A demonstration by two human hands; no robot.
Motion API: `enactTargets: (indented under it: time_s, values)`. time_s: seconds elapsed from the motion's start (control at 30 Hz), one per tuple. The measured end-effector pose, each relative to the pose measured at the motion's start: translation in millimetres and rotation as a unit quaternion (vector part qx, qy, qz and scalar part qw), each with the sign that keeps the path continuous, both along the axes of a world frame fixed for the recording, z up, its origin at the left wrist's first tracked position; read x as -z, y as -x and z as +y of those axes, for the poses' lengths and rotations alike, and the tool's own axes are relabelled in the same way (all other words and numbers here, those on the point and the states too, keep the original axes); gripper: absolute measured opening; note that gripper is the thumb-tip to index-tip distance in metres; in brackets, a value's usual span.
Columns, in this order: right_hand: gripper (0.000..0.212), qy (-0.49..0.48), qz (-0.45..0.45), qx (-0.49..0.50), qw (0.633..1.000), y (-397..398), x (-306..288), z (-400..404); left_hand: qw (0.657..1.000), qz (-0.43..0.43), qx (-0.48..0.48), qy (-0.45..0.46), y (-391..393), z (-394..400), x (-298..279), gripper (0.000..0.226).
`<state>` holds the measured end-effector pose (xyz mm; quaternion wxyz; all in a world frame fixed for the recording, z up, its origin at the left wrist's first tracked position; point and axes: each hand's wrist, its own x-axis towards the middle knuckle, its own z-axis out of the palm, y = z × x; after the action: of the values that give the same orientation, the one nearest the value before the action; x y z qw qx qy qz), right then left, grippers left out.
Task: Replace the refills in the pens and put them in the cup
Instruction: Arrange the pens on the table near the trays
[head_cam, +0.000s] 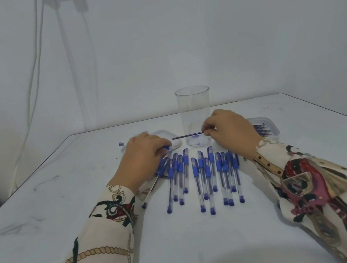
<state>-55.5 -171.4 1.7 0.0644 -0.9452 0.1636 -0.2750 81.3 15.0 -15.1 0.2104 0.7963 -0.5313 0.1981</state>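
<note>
Patterned sleeves (98,237) nearest. Right hand (230,131) pinches refill (188,135) before cup (195,113); left hand (142,157) grips pen barrel (167,148) above pens (201,177) on worktop (190,256).

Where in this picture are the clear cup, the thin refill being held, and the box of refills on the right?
clear cup (194,106): head view, on its side wall.
refill (186,136): head view, middle of the bare rod.
box of refills (271,124): head view, on its far right rim.
</note>
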Motion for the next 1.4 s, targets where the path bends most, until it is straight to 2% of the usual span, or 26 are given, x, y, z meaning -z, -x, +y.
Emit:
enactTargets:
  time_s: [0.33,0.63,0.8,1.1,1.3,1.4]
  values:
    - [0.026,0.065,0.059,-0.004,0.996,-70,1,43,0.997,-0.031,-0.028,0.060,-21,15,-5,0.019]
    - [0.030,0.093,0.097,0.005,0.991,-90,6,54,0.997,-0.018,-0.033,0.074,-24,17,-4,0.020]
    - [0.028,0.078,0.116,0.012,0.990,-94,8,53,0.997,-0.021,-0.032,0.069,-24,16,-4,0.019]
    - [0.037,0.034,0.114,0.000,0.993,-85,8,45,0.998,-0.012,-0.022,0.059,-20,12,-1,0.018]
    - [0.031,0.028,0.064,-0.022,0.997,-54,7,33,0.999,0.002,-0.010,0.050,-7,4,0,0.019]
    - [0.026,-0.009,0.034,-0.016,0.999,-33,2,22,0.998,0.017,0.000,0.061,3,-3,-2,0.020]
